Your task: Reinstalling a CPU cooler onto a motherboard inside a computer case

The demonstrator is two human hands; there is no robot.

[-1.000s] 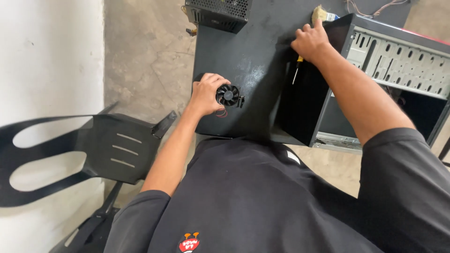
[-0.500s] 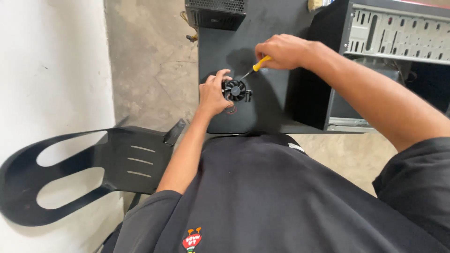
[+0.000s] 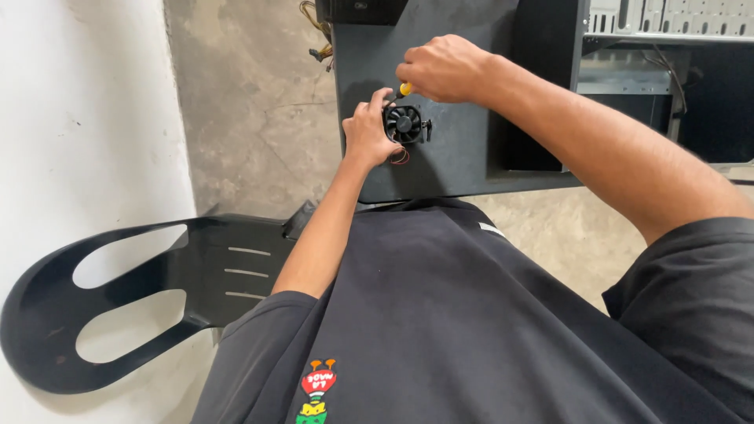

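Hands meet over small black cooling fan (image 3: 405, 123) lying on dark panel (image 3: 455, 165). Left hand (image 3: 367, 132) curled round fan's left edge, fingers closed on it. Right hand (image 3: 444, 69) fisted tight on yellow-handled screwdriver (image 3: 404, 89), tip pointing down at fan's upper corner. Open grey computer case (image 3: 660, 47) beyond right forearm. Black plastic chair (image 3: 157, 290) at left, on concrete floor (image 3: 251, 118).

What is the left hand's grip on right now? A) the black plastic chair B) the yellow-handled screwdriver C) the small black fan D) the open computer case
C: the left hand grips the small black fan on the dark panel, while the right hand holds the screwdriver.
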